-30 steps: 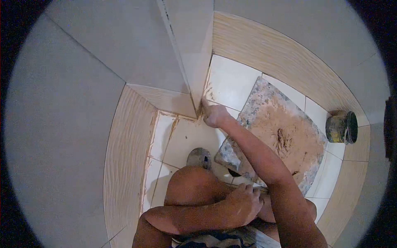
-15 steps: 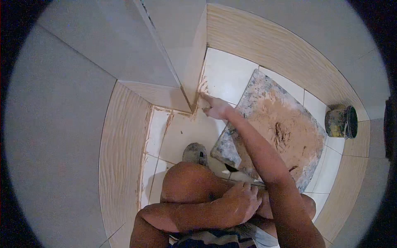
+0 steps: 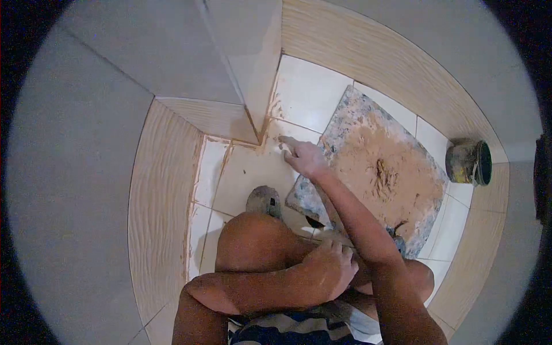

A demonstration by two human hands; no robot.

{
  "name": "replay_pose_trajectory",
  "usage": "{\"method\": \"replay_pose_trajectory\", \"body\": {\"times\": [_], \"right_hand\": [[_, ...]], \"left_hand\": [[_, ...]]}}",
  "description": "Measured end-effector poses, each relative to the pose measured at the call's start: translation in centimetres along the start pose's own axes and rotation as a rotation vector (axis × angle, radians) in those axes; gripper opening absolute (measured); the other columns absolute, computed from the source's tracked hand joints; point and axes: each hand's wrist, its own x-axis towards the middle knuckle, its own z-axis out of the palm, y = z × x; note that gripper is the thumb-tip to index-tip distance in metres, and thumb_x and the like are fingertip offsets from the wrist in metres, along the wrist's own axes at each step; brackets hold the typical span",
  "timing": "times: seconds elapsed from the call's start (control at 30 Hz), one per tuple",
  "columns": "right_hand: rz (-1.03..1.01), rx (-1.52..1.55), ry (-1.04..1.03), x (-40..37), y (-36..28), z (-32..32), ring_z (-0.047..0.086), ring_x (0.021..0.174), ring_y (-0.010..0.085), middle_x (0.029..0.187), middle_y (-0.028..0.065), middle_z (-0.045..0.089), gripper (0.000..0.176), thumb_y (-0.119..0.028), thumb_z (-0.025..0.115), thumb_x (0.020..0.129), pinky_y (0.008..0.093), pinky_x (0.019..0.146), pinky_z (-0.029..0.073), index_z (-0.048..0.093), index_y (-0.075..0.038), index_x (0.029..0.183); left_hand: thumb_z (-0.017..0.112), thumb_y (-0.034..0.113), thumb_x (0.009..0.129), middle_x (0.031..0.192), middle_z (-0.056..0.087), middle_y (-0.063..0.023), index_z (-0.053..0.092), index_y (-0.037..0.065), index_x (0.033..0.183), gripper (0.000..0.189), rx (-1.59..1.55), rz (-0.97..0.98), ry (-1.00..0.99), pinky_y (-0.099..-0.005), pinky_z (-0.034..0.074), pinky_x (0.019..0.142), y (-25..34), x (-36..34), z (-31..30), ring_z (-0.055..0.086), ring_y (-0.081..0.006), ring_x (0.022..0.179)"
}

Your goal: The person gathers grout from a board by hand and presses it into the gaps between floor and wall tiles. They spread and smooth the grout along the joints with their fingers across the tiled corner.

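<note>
Holds right hand [image 3: 305,157] over floor tiles [image 3: 241,187] beside slab [image 3: 307,198], with extended index, parted thumb, nothing visibly gripped; rests left hand [image 3: 333,261] between bent knees [image 3: 250,238] with curled fingers, cannot tell contents; shows orange-brown paste [image 3: 362,161] across slab

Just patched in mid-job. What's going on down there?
A person is crouched over a tiled floor. The right hand reaches toward the floor near a wall corner; contact is hard to tell. The left hand rests by the legs. Brown smears run along the foot of the walls. Brown paste covers much of a board, and a bucket is beside it.
</note>
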Motion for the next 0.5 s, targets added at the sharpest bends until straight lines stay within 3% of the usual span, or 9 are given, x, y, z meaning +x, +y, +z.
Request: {"method": "replay_pose_trajectory", "body": {"times": [0.07, 0.17, 0.3, 0.37, 0.5], "right_hand": [[-0.227, -0.179, 0.109, 0.9, 1.9, 1.8, 0.061, 0.088, 0.0376, 0.086, 0.019, 0.064, 0.032, -0.03, 0.053, 0.086, 0.0468, 0.078, 0.048, 0.054, -0.014, 0.113], [-0.203, -0.347, 0.006, 1.9, 2.5, 2.6, 0.062, 0.081, 0.0361, 0.086, 0.0167, 0.063, 0.033, -0.025, 0.048, 0.089, 0.047, 0.073, 0.049, 0.054, -0.014, 0.12], [-0.154, -0.214, 0.058, 1.4, 2.6, 2.9, 0.062, 0.079, 0.0358, 0.084, 0.0163, 0.062, 0.028, -0.025, 0.046, 0.09, 0.047, 0.072, 0.049, 0.055, -0.012, 0.113], [-0.388, -0.131, 0.27, 1.1, 3.8, 4.2, 0.062, 0.08, 0.036, 0.083, 0.0174, 0.061, 0.025, -0.023, 0.044, 0.091, 0.0463, 0.072, 0.049, 0.056, -0.009, 0.107], [-0.144, -0.129, 0.228, 1.8, 1.6, 5.1, 0.061, 0.077, 0.0362, 0.084, 0.019, 0.062, 0.023, -0.022, 0.049, 0.089, 0.0448, 0.07, 0.049, 0.059, -0.006, 0.103]], "left_hand": [[0.051, 0.022, 0.083, 0.091, 0.06, -0.0193, 0.063, 0.002, 0.09, 0.024, -0.033, 0.011, -0.05, -0.043, 0.045, 0.076, -0.2, 0.0, -0.8, 0.059, -0.0322, 0.086], [0.052, 0.022, 0.083, 0.092, 0.059, -0.019, 0.063, 0.002, 0.092, 0.024, -0.057, 0.01, -0.077, -0.0425, 0.044, 0.077, -0.2, -0.1, -1.2, 0.058, -0.0323, 0.087], [0.059, 0.023, 0.078, 0.091, 0.056, -0.0176, 0.058, 0.004, 0.1, 0.029, -0.031, 0.014, -0.06, -0.045, 0.045, 0.076, -0.3, 0.1, -0.8, 0.056, -0.0341, 0.087], [0.06, 0.024, 0.079, 0.09, 0.056, -0.0172, 0.058, 0.004, 0.101, 0.03, -0.036, 0.014, -0.094, -0.0449, 0.045, 0.076, -0.2, 0.4, -0.9, 0.056, -0.0337, 0.086], [0.06, 0.027, 0.08, 0.09, 0.055, -0.0165, 0.058, 0.005, 0.103, 0.032, -0.03, -0.015, -0.133, -0.0446, 0.045, 0.076, -0.2, 1.0, -1.0, 0.055, -0.033, 0.086]]}}
